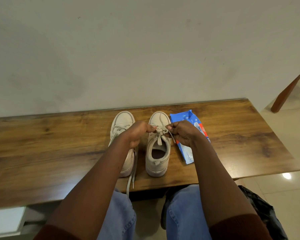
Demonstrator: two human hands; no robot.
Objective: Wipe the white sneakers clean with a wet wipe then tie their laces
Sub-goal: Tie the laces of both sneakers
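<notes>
Rust-coloured sleeves (235, 229) and blue jeans (184, 213) sat closest, at the bottom of the view, with bare forearms reaching forward over the near edge of the wooden table (50, 144). The left hand (137, 134) and right hand (182, 134) were close together, each pinching part of the lace (161, 131) between thumb and curled fingers. They were above the tongue of the right-side sneaker (158, 153). A small knot of lace sat between them, and one lace end hung below the right hand. That white sneaker stood on the table with its toe toward the far edge and the wall.

The left-side sneaker (123, 120) stood just beside it, parallel, partly hidden under the left forearm. Its untied laces (131, 179) trailed over the table's near edge.

A blue wet-wipe pack (187, 155) lay flat just beside the right-side sneaker, toward the table's right edge, partly hidden by the right hand. A black bag (263, 210) lay on the tiled floor off the near right corner.
</notes>
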